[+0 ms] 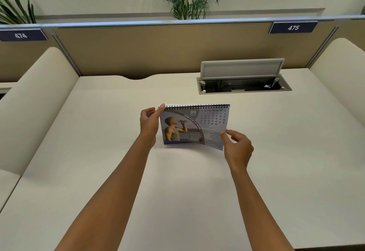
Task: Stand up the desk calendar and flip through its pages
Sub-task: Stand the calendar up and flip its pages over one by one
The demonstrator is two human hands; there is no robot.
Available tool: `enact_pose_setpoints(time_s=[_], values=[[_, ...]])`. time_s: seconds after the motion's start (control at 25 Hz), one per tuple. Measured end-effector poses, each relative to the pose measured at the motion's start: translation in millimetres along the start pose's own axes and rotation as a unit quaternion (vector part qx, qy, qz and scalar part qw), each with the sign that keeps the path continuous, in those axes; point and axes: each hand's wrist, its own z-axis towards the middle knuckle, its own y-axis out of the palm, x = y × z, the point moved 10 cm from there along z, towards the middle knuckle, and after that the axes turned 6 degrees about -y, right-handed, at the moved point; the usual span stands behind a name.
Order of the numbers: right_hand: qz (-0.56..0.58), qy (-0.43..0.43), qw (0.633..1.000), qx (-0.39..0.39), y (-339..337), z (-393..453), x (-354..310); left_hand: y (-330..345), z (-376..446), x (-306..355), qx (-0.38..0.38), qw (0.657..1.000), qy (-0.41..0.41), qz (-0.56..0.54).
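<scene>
The desk calendar [194, 126] stands upright in the middle of the cream desk [177, 191], its black spiral binding along the top. The page facing me reads APR, with a picture of a person drinking water and a date grid. My left hand [150, 124] grips the calendar's upper left corner, thumb at the spiral. My right hand [237, 146] pinches the lower right corner of the front page, which curls slightly away from the pages behind it.
An open cable hatch [244, 85] with a raised grey lid sits in the desk at the back right. A tan partition [158, 49] with number plates 474 and 475 closes the far side. Cream rounded dividers [37, 100] flank the desk. Palm plants stand behind.
</scene>
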Motion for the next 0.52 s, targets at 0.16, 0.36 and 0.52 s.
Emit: enact_pose_setpoints(time_s=[0.16, 0.36, 0.52], values=[[0.122, 0.11, 0.98, -0.112, 21, -3, 6, 3, -1, 2, -0.013, 1.0, -0.005, -0.02], [0.246, 0.206, 0.9, -0.294, 38, -16, -17, 12, -7, 10, -0.052, 0.998, -0.008, -0.026], [0.352, 0.239, 0.842, -0.332, 28, -16, -51, 19, -18, 3, -0.103, 0.987, -0.068, -0.106]])
